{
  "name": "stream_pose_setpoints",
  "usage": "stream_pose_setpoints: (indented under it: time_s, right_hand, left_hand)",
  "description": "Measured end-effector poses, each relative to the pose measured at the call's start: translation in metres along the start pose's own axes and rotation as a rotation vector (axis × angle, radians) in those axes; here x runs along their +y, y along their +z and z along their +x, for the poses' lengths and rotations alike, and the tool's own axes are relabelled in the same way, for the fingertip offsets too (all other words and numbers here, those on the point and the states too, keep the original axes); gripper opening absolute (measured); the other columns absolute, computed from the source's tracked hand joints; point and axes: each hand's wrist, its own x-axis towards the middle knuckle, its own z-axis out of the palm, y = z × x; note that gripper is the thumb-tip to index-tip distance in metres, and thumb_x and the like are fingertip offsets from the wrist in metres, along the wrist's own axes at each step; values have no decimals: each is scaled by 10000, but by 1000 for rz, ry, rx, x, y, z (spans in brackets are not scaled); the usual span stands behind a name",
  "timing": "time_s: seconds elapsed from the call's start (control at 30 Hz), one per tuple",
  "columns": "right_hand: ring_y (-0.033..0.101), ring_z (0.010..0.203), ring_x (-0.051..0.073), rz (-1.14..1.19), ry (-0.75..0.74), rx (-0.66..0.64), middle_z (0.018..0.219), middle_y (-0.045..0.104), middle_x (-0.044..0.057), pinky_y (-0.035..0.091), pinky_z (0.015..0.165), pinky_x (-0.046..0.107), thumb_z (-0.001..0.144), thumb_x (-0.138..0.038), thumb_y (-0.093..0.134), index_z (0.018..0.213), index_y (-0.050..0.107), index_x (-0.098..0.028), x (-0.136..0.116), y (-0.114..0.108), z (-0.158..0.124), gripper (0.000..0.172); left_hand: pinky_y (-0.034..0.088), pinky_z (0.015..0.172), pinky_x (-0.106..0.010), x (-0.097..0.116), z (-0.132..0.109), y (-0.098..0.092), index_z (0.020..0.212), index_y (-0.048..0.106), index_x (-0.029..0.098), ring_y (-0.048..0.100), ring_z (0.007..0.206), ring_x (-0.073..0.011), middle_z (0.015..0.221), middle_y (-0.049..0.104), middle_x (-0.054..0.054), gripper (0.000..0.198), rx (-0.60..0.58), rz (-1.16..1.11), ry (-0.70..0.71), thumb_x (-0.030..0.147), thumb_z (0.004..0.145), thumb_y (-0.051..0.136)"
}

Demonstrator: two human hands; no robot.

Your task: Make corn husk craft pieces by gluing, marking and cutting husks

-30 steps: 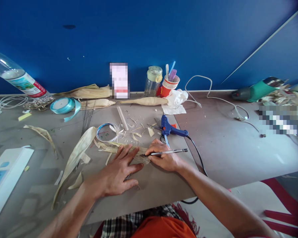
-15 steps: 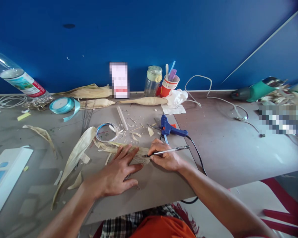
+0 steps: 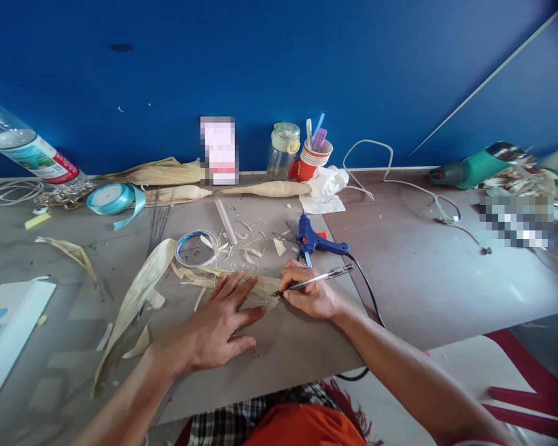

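Note:
My right hand (image 3: 309,294) is closed around a pen (image 3: 323,276), its tip down on a flattened dry corn husk (image 3: 264,290). Faint dark lines show on that husk. Spread flat, my left hand (image 3: 225,319) presses on the husk's left part, fingers apart, and covers some of it. A roll of clear tape (image 3: 195,249) lies just beyond my left fingers. Behind my right hand rests a blue hot glue gun (image 3: 318,238). Another long curled husk (image 3: 139,300) lies left of my left hand.
Along the blue wall stand a tilted plastic bottle (image 3: 32,155), a phone with blurred screen (image 3: 219,150), a jar (image 3: 283,152) and red paper cups (image 3: 314,162). A teal ribbon roll (image 3: 110,198) sits at left. Husk scraps, thin wires (image 3: 159,217) and a white cable (image 3: 390,167) are scattered about.
The pen has shifted slightly over the husk and its back end has tipped a little lower toward my right hand. The whole view has drifted slightly; my left hand stays on the husk.

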Motion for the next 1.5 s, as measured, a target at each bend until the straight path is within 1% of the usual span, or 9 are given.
stream_pose_setpoints:
  time_s: [0.23, 0.4, 0.5, 0.57, 0.63, 0.73, 0.8, 1.07, 1.5]
  right_hand:
    - [509, 746, 178, 44, 17, 8, 663, 533, 15, 418, 670, 291, 698, -126, 541, 663, 576, -196, 2, 0, -1, 86]
    - [507, 733, 170, 103, 52, 12, 693, 521, 19, 412, 671, 294, 710, -161, 561, 674, 592, -182, 3, -1, -2, 52]
    - [500, 679, 150, 234, 94, 88, 725, 540, 21, 402, 618, 275, 755, -225, 557, 748, 606, -177, 4, 0, -1, 69]
    - [500, 655, 140, 262, 110, 138, 745, 557, 22, 403, 594, 265, 786, -259, 553, 811, 610, -177, 4, 1, 0, 103]
    - [517, 683, 146, 179, 85, 127, 761, 577, 29, 422, 623, 272, 803, -250, 560, 847, 624, -181, 1, 2, 1, 104]
    - [545, 775, 168, 24, 17, 65, 781, 608, 39, 448, 705, 297, 809, -193, 563, 849, 640, -194, -4, 4, 2, 87]
    - [553, 803, 176, -15, -2, 51, 782, 618, 40, 458, 725, 304, 815, -181, 558, 845, 638, -202, -6, 5, 3, 87]
    - [541, 813, 186, -55, -77, 60, 765, 645, 35, 466, 724, 317, 787, -130, 569, 842, 648, -212, -4, 9, 5, 126]
    - [544, 836, 197, -110, -52, 34, 793, 666, 32, 469, 752, 342, 791, -142, 568, 861, 652, -223, -2, 11, 5, 136]
  left_hand:
    - [160, 1117, -588, -1, 1, 1, 1291, 534, 355, 102, 1423, -373, 1568, 154, -61, 475, -19, 2, -3, 408, 823, 598]
    - [149, 1126, -577, -1, 1, 2, 1284, 542, 357, 102, 1424, -367, 1572, 143, -42, 472, 6, -9, 2, 396, 818, 609]
    - [165, 1122, -580, 0, 1, 1, 1274, 553, 357, 119, 1420, -372, 1573, 144, -32, 468, 7, -23, -5, 399, 812, 615]
    - [166, 1120, -586, 1, 1, 0, 1270, 559, 355, 122, 1419, -376, 1571, 153, -31, 465, 2, -29, -10, 402, 811, 616]
    - [164, 1118, -591, 1, 1, -1, 1273, 555, 356, 113, 1419, -380, 1572, 149, -36, 469, -5, -27, -9, 398, 810, 616]
    - [161, 1120, -588, 1, 1, 0, 1283, 544, 357, 108, 1421, -376, 1576, 128, -37, 484, 7, -21, -7, 377, 806, 624]
    - [161, 1121, -586, 1, 0, 0, 1278, 548, 357, 114, 1421, -374, 1576, 127, -33, 484, 21, -21, -6, 370, 801, 631]
    - [151, 1117, -598, 1, 1, 1, 1282, 545, 352, 130, 1416, -381, 1571, 145, -57, 493, 15, -10, -4, 390, 799, 632]
    - [161, 1112, -604, 2, 2, -1, 1280, 549, 348, 123, 1416, -386, 1570, 152, -50, 492, -6, -19, -10, 379, 796, 635]
